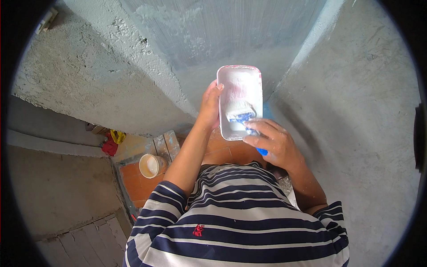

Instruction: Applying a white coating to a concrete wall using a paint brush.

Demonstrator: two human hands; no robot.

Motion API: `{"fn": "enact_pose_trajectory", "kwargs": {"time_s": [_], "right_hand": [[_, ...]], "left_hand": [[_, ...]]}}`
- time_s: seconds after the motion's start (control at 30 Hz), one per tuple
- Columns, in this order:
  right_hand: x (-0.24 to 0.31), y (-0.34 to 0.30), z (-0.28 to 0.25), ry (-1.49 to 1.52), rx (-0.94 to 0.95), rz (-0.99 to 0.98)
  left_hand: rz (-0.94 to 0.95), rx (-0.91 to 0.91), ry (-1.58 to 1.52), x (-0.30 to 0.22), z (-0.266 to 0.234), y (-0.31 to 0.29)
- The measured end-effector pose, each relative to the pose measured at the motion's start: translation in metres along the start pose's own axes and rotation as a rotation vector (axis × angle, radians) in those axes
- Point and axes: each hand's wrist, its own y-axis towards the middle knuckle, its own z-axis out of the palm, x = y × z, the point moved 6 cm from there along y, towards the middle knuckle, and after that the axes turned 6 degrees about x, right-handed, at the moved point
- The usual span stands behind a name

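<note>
My left hand point(210, 107) is closed on the left wall of a white rectangular paint tray point(250, 86), its thumb over the rim. Pinkish-red smears mark the tray's far rim and its inner bottom. In my right hand point(281, 144) is a blue-handled paintbrush point(242, 117), gripped between thumb and fingers. Its wide head, coated in white paint, lies inside the near half of the tray. White specks dot the right hand and forearm.
A grey-painted wall panel point(222, 26) stands ahead, with rough plaster point(102, 75) to the left and a grey wall point(356, 124) to the right. Down left, a cream bucket point(143, 166) with white paint stands on orange tiles point(133, 180), near a red and yellow bundle point(111, 143).
</note>
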Motion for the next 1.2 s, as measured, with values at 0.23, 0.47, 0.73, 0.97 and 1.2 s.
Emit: {"fn": "enact_pose_trajectory", "kwargs": {"time_s": [0.23,0.47,0.73,0.97,1.2], "right_hand": [[0.009,0.003,0.019,0.099,-0.004,0.020],[0.012,0.046,0.041,-0.005,-0.069,0.094],[0.045,0.095,0.083,-0.083,-0.062,0.116],[0.098,0.108,0.135,0.082,0.117,0.107],[0.093,0.148,0.126,-0.129,-0.152,0.153]], "left_hand": [[-0.097,-0.035,-0.063,0.007,-0.034,-0.014],[-0.084,-0.005,-0.073,-0.012,-0.053,-0.038],[-0.038,0.049,0.018,-0.057,-0.100,-0.056],[-0.065,0.028,-0.018,-0.085,-0.150,-0.064],[-0.209,0.112,0.012,-0.087,-0.174,-0.081]]}}
